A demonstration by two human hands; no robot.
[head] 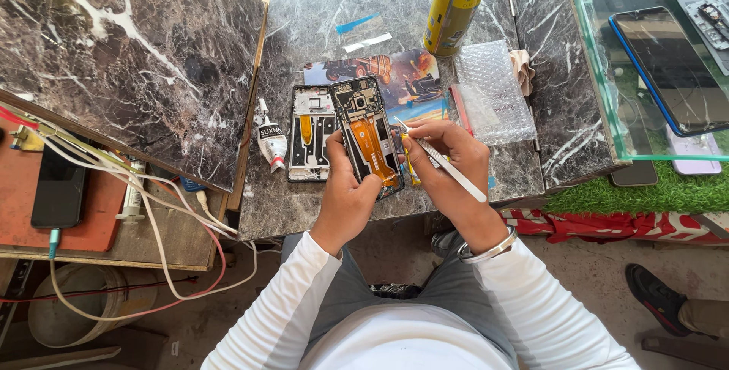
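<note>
Holding: left hand (345, 195) clasps one opened black phone chassis with orange flex cable (367, 136)
Right hand (444, 161): pinches one silver metal tweezers (444, 161)
Beside: one white inner frame plate (312, 133), one glue tube (271, 138)

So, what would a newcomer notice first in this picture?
At the centre, the left hand holds an opened phone with an orange ribbon cable, while the right hand points white tweezers at it. A yellow spray can stands behind on the marble table.
</note>
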